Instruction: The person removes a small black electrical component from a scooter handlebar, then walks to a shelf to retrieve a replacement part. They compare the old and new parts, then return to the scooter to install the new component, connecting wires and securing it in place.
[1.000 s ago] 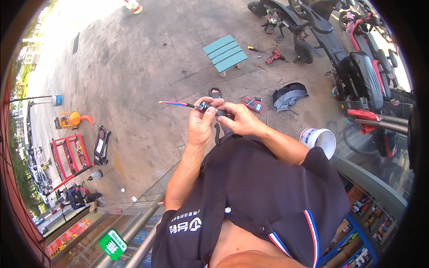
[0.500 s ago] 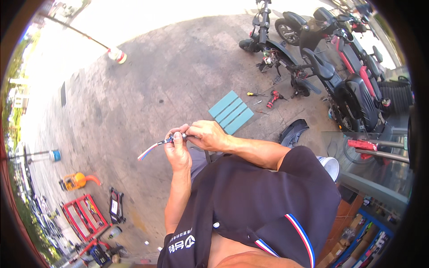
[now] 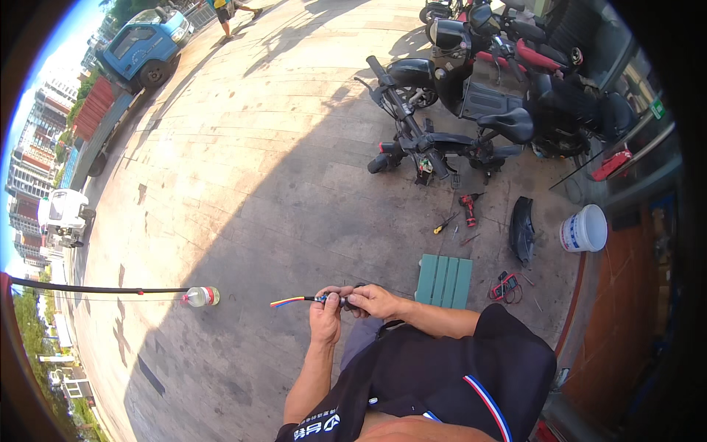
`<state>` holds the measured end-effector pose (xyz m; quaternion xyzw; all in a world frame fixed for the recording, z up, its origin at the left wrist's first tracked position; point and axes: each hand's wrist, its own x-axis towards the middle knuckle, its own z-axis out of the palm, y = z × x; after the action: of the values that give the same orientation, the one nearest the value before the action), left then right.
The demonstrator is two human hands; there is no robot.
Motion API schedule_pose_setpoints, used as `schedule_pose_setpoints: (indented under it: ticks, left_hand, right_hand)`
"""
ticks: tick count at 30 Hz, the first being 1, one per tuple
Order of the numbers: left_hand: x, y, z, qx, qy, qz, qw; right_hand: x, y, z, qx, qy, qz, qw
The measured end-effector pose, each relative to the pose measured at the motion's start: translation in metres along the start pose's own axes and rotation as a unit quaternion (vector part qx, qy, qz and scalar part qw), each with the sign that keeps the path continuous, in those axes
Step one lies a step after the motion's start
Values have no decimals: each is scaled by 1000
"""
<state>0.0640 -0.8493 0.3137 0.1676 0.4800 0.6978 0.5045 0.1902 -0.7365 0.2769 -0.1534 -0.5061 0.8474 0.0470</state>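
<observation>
Cable (image 3: pixel 292 300): lower centre of frame, red, yellow and blue wire ends pointing left. Left hand (image 3: pixel 325 315): thumb and fingers pinched on cable behind wires. Right hand (image 3: pixel 374 300): just beside left, fingers closed on dark fitting (image 3: pixel 344 302), partly hidden. Green slatted stool (image 3: pixel 445 280): right of hands. Red-black drill (image 3: pixel 468 211): above stool. Multimeter (image 3: pixel 504 286): right of stool.

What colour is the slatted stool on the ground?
The slatted stool is a muted blue-green, best seen in the head view.

The wires (image 3: pixel 289 301) show yellow, red and blue; the stool (image 3: pixel 445 281) is teal.
</observation>
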Motion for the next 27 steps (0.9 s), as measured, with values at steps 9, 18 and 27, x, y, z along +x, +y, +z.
schedule_pose_setpoints:
  ticks: [9,18,27]
  left_hand:
    - [136,93,-62,-38,-94,-48,994]
    - [292,161,-85,20,-263,-32,964]
    - [508,238,-74,87,-272,-7,958]
  right_hand:
    - [140,-56,1,170,-37,41,984]
    - [272,-95,-55,353,-134,10,926]
    - [426,-232,-171,87,-21,-111,990]
